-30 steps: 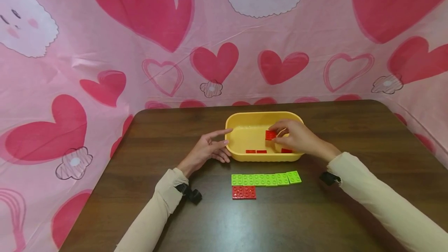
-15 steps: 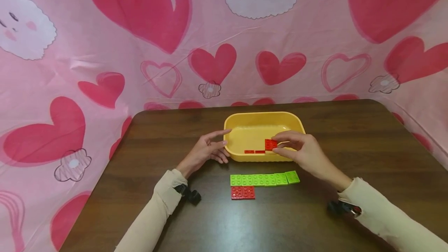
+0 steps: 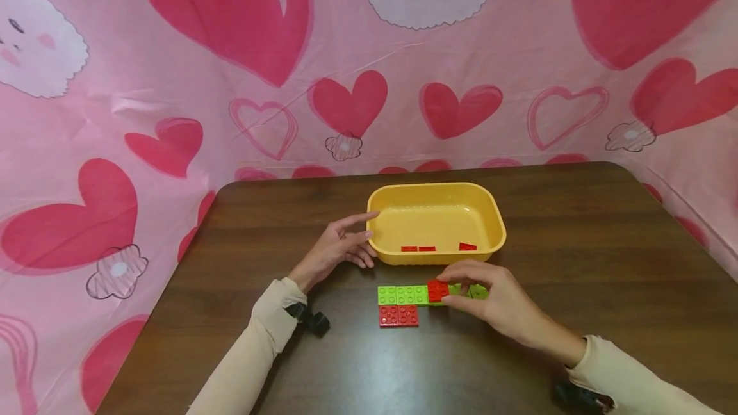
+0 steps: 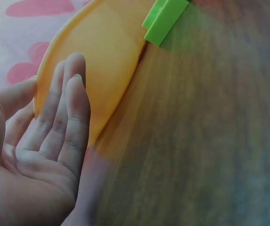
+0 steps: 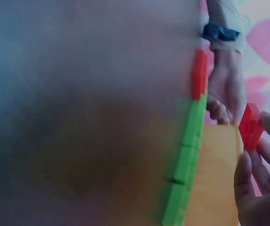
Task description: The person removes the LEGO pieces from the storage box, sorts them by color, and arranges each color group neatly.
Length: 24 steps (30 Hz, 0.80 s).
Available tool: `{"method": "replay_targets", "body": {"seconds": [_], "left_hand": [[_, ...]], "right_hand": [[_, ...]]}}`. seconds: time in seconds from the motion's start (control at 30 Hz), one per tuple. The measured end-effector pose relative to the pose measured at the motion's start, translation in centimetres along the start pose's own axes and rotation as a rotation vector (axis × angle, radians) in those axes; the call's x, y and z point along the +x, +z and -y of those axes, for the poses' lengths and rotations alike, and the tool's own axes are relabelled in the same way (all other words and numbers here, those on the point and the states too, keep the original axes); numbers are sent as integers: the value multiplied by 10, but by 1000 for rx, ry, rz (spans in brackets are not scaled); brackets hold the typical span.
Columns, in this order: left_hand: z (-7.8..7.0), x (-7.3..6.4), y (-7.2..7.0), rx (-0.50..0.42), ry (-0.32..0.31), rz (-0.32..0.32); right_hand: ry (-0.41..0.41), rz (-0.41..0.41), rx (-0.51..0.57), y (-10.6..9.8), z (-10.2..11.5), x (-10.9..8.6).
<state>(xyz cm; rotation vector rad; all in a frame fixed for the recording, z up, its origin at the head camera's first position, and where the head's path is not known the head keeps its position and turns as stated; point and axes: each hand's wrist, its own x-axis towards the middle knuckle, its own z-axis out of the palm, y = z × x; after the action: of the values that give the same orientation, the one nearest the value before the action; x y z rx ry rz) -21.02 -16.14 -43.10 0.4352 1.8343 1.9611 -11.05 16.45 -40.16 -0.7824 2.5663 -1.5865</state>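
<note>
My right hand (image 3: 501, 300) pinches a square red toy brick (image 3: 437, 291) between thumb and fingertips. In the head view that brick overlaps the row of light green bricks (image 3: 396, 295). In the right wrist view the held brick (image 5: 251, 127) is tilted, with the fingertips at its edges. Two red bricks (image 3: 399, 316) lie side by side along the near side of the green row's left end. At the left end of the yellow tub (image 3: 436, 259), my left hand (image 3: 337, 248) rests with index fingertip and thumb at the rim, its other fingers extended along the outer wall (image 4: 111, 61).
Inside the tub, several red bricks (image 3: 427, 248) show just above its near rim. The dark wooden table (image 3: 288, 210) reaches back to a pink cloth (image 3: 323, 37) printed with hearts. A dark wrist camera (image 3: 314, 320) sits on the left sleeve.
My right hand has carried the red brick out of the tub, toward me and down over the green row. The left hand has stayed at the tub's rim.
</note>
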Motion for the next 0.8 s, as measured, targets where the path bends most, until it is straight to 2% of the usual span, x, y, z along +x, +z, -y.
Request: {"method": "replay_targets", "body": {"seconds": [0.07,0.27,0.53,0.8], "left_hand": [[0,0,0,0,0,1],[0,-1,0,3,1,-1],[0,-1,0,9,8,-2],[1,0,0,7,15,8]], "right_hand": [[8,8,-41,4,-1,-3],[-36,27,-62,11,-2,-9],[15,89,-18,17,-2,-11],[-70,136,-43,23,-5,-12]]}}
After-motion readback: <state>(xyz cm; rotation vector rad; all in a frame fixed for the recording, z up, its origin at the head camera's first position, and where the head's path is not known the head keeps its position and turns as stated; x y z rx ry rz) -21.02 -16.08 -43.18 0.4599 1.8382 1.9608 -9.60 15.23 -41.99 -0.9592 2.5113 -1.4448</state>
